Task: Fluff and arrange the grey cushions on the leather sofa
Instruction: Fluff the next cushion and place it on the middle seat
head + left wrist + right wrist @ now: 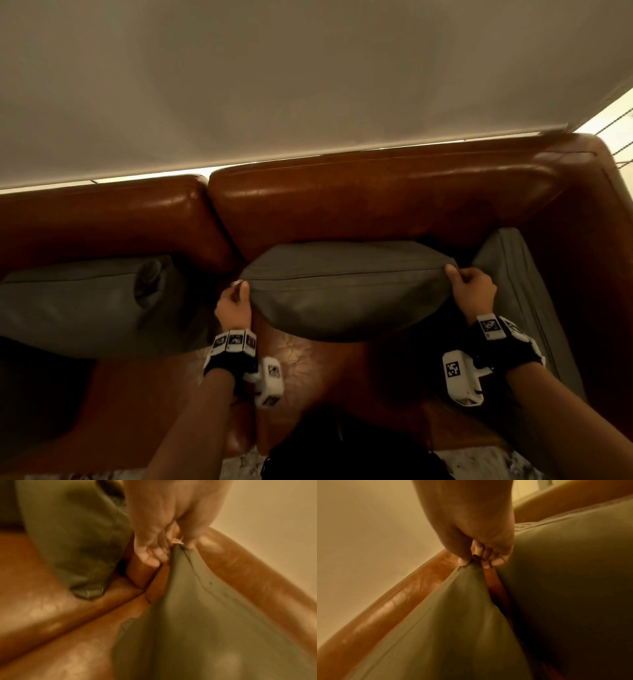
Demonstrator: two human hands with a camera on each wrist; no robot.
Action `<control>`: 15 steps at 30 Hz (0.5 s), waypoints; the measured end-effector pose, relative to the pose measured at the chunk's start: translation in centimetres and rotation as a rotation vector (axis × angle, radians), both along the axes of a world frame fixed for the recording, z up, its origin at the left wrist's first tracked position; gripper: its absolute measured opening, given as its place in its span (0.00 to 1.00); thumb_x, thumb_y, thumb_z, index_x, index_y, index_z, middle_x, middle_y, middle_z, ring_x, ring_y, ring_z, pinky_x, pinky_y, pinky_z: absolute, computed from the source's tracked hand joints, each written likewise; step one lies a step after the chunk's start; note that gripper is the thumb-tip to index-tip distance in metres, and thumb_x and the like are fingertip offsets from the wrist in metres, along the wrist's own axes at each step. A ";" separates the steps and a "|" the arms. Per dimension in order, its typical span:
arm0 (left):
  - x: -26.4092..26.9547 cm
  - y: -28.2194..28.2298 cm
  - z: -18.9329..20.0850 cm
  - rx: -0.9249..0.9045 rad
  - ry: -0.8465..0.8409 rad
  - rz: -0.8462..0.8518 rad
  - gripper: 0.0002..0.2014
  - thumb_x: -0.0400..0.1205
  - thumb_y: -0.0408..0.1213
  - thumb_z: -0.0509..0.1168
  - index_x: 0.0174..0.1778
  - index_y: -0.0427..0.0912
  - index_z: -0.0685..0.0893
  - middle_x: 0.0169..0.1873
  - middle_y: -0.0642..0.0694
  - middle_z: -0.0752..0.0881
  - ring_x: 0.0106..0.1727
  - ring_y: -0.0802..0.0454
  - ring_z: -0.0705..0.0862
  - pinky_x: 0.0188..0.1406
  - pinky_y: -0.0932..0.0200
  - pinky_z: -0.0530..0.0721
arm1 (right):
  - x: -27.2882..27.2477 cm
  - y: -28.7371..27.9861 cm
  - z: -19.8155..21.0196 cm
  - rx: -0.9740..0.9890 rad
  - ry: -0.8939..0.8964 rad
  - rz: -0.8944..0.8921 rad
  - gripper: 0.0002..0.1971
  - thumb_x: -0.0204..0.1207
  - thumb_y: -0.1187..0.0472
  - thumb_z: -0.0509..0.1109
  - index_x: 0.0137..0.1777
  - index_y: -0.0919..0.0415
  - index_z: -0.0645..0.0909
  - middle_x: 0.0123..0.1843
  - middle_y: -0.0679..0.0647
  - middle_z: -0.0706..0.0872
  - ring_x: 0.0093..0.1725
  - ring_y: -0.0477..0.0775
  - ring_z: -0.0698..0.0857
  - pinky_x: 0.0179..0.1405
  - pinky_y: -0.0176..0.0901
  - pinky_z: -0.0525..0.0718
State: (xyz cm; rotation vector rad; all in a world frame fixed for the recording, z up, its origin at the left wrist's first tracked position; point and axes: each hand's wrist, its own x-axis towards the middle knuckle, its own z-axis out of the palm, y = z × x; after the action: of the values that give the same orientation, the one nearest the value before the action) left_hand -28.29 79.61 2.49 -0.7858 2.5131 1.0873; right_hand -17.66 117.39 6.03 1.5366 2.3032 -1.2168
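Note:
A grey cushion stands upright against the back of the brown leather sofa, in the middle of the head view. My left hand pinches its upper left corner, and the left wrist view shows that hand with thumb and fingers closed on the seam of the cushion. My right hand pinches the upper right corner; the right wrist view shows that hand gripping the tip of the cushion. A second grey cushion leans at the left. A third grey cushion stands at the right armrest.
A pale wall rises directly behind the sofa back. The brown seat lies bare in front of the middle cushion. The right armrest closes off the sofa's right end. Patterned floor shows at the bottom edge.

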 end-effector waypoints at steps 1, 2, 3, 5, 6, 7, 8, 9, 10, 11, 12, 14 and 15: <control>-0.4 0.3 0.6 -0.023 0.031 0.022 0.22 0.83 0.45 0.61 0.63 0.29 0.81 0.59 0.27 0.84 0.64 0.31 0.80 0.64 0.44 0.77 | 0.0 0.3 0.2 -0.004 0.014 -0.003 0.22 0.80 0.52 0.65 0.61 0.73 0.81 0.60 0.71 0.84 0.64 0.69 0.80 0.64 0.51 0.74; -1.0 0.3 1.1 -0.045 0.043 0.028 0.20 0.83 0.42 0.62 0.62 0.28 0.82 0.58 0.27 0.84 0.63 0.31 0.80 0.63 0.45 0.77 | 0.0 0.5 0.4 -0.011 0.027 -0.003 0.22 0.80 0.51 0.65 0.60 0.72 0.81 0.59 0.71 0.85 0.63 0.69 0.80 0.64 0.51 0.74; -1.6 0.4 1.7 -0.055 0.055 0.033 0.19 0.83 0.40 0.62 0.62 0.28 0.82 0.59 0.27 0.84 0.64 0.31 0.80 0.63 0.46 0.76 | -0.1 0.8 0.6 -0.019 0.038 -0.002 0.22 0.80 0.50 0.65 0.60 0.72 0.82 0.59 0.71 0.85 0.63 0.68 0.80 0.64 0.51 0.75; -2.5 0.5 2.5 -0.034 0.057 0.078 0.18 0.83 0.39 0.61 0.63 0.29 0.82 0.60 0.28 0.84 0.65 0.33 0.79 0.64 0.48 0.75 | 0.0 1.0 0.6 -0.028 0.051 -0.002 0.23 0.79 0.49 0.65 0.59 0.71 0.82 0.58 0.70 0.86 0.62 0.68 0.81 0.63 0.51 0.75; -2.7 0.6 2.6 -0.027 0.048 0.113 0.18 0.83 0.38 0.62 0.63 0.29 0.82 0.61 0.29 0.84 0.65 0.33 0.79 0.65 0.48 0.75 | 0.1 0.9 0.5 -0.033 0.049 -0.003 0.22 0.79 0.50 0.65 0.59 0.71 0.82 0.58 0.70 0.86 0.62 0.67 0.81 0.63 0.51 0.76; -2.6 0.7 2.6 -0.026 0.030 0.144 0.17 0.83 0.38 0.62 0.63 0.30 0.82 0.61 0.30 0.84 0.66 0.33 0.79 0.66 0.48 0.74 | 0.3 0.7 0.4 -0.041 0.042 -0.008 0.22 0.79 0.50 0.66 0.59 0.72 0.82 0.58 0.70 0.86 0.61 0.67 0.81 0.62 0.50 0.76; -2.4 0.9 2.5 -0.028 0.005 0.167 0.17 0.83 0.38 0.63 0.63 0.30 0.82 0.61 0.30 0.83 0.66 0.34 0.79 0.66 0.49 0.74 | 0.4 0.4 0.3 -0.049 0.032 -0.014 0.22 0.79 0.51 0.66 0.59 0.72 0.82 0.58 0.70 0.85 0.61 0.67 0.81 0.62 0.49 0.76; -2.2 1.0 2.2 -0.027 -0.014 0.177 0.17 0.83 0.38 0.63 0.63 0.31 0.82 0.62 0.30 0.83 0.66 0.33 0.78 0.67 0.49 0.74 | 0.5 0.2 0.1 -0.059 0.023 -0.021 0.22 0.80 0.52 0.66 0.60 0.73 0.82 0.58 0.71 0.85 0.61 0.68 0.81 0.62 0.48 0.75; -1.9 1.1 2.2 -0.033 -0.031 0.180 0.17 0.82 0.39 0.63 0.63 0.31 0.82 0.62 0.30 0.83 0.67 0.33 0.78 0.67 0.48 0.73 | 0.6 -0.1 0.1 -0.068 0.012 -0.024 0.22 0.80 0.52 0.65 0.60 0.73 0.81 0.59 0.71 0.85 0.62 0.68 0.81 0.61 0.48 0.75; -1.7 1.2 2.4 -0.042 -0.039 0.192 0.17 0.83 0.39 0.63 0.63 0.32 0.82 0.62 0.29 0.83 0.67 0.33 0.78 0.67 0.47 0.73 | 0.6 -0.1 0.0 -0.072 0.003 -0.023 0.22 0.80 0.53 0.65 0.60 0.73 0.81 0.59 0.71 0.85 0.62 0.68 0.81 0.60 0.48 0.75; -1.5 1.2 2.5 -0.038 -0.050 0.198 0.18 0.83 0.40 0.62 0.63 0.32 0.82 0.62 0.29 0.82 0.67 0.32 0.77 0.67 0.46 0.73 | 0.7 -0.1 0.0 -0.075 -0.007 -0.014 0.22 0.80 0.53 0.65 0.60 0.73 0.80 0.59 0.71 0.84 0.62 0.68 0.81 0.60 0.48 0.75; -0.9 1.0 2.5 -0.014 -0.046 0.154 0.19 0.84 0.44 0.60 0.66 0.36 0.80 0.63 0.30 0.82 0.67 0.31 0.77 0.68 0.44 0.74 | 0.7 0.1 0.0 -0.089 -0.029 0.007 0.23 0.81 0.52 0.64 0.63 0.74 0.78 0.61 0.71 0.83 0.63 0.69 0.80 0.60 0.49 0.75; -0.6 0.5 2.1 0.000 -0.060 0.129 0.21 0.84 0.47 0.57 0.68 0.40 0.78 0.64 0.32 0.81 0.67 0.32 0.78 0.69 0.42 0.76 | 0.7 0.3 -0.1 -0.095 -0.039 0.021 0.23 0.81 0.52 0.63 0.64 0.74 0.77 0.63 0.71 0.82 0.65 0.69 0.79 0.62 0.50 0.75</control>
State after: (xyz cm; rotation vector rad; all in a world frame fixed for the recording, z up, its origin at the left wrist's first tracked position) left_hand -28.85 80.10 4.58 -0.9781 2.4416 1.0866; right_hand -16.99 117.74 5.98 1.4874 2.1978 -1.2603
